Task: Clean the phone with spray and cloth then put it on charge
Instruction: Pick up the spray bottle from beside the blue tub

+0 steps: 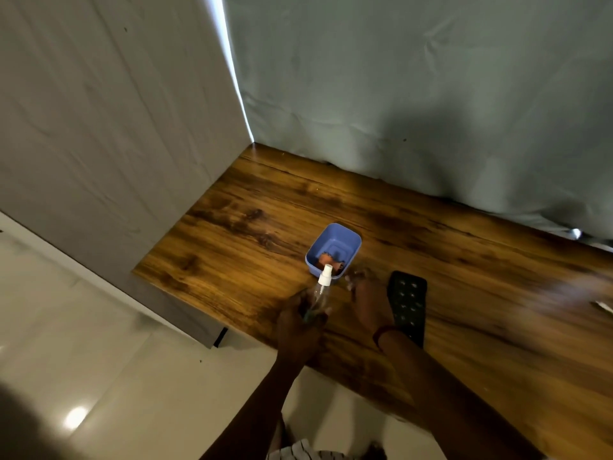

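My left hand (300,322) is shut on a clear spray bottle (320,295) with a white nozzle, tilted away from me over the near edge of the wooden table (252,227). Just right of it, my right hand (365,303) hovers over the table. Its fingertips pinch a small clear cap (353,278), blurred by motion. The phone (408,305) lies flat to the right of that hand, dark with a dotted pattern. A blue tub (333,249) stands just beyond the bottle with an orange cloth (330,260) inside it.
Grey fabric screens close off the table's left side and back. A white object (602,307) lies at the right edge of the view, mostly cut off. A small shiny item (575,233) sits by the back screen. Pale tiled floor lies to the left.
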